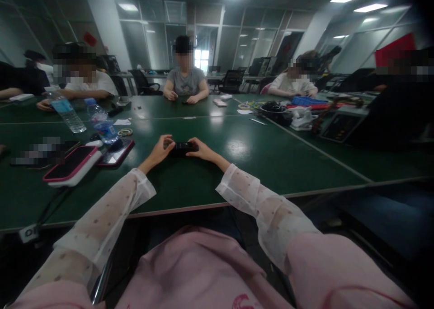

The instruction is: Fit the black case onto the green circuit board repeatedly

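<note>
A small black rectangular object is between my two hands, just over the green table. Its kind is not clear, though faint light marks show on its upper face. My left hand grips its left end, with the fingers curled and the thumb on the near side. At the right end, my right hand holds it between thumb and fingers. The lower side of the object and some fingertips are hidden. Both forearms wear sheer white dotted sleeves.
Left of my hands are a pink-edged phone on a white block, another phone, a tape roll and two water bottles. A pen and white bag lie to the right. Several people sit around the green table.
</note>
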Available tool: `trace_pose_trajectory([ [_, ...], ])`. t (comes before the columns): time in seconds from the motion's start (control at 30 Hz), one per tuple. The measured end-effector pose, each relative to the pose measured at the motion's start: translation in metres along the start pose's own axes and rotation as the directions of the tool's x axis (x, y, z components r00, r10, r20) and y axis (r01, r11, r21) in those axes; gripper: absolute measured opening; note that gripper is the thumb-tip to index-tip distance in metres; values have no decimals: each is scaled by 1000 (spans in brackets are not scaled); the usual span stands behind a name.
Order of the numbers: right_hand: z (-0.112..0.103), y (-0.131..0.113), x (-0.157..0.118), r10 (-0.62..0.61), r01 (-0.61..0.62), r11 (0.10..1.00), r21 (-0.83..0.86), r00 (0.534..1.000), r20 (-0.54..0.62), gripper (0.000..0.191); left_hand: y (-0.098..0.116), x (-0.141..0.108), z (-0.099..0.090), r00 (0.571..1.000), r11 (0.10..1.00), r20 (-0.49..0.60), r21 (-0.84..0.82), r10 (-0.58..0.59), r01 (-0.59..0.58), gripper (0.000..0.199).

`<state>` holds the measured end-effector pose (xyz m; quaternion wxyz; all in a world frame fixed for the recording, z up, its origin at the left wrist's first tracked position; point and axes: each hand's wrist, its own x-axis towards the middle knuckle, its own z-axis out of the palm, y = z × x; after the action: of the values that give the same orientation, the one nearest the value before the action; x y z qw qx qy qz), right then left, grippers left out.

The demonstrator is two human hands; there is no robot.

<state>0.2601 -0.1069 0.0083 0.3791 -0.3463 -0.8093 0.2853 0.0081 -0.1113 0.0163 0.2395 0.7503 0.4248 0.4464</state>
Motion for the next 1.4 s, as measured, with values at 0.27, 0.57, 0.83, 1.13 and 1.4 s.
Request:
trace_pose_trajectory([
  [0.27,0,0,0,48,-48,998,35,999,8,58,-3,-3,-1,987,996,153,89,-42,28,69],
  [0.57,1,3,2,125,-128,989,70,991,50,75,7,-2,-3,991,990,50,-64,-122,125,61],
  [0.83,-2,-2,3,117,-109,988,-106,990,74,55,6,1,-5,986,962,-32,-228,-162,151,62],
  [1.13,-4,5,3,40,-23,984,-179,995,91,49,-24,14,-13,914,938,-327,-322,-239,130,61],
  [1.4,-4,4,3,45,-23,979,-202,994,102,49,-48,12,-15,929,947,-251,101,-272,304,59],
])
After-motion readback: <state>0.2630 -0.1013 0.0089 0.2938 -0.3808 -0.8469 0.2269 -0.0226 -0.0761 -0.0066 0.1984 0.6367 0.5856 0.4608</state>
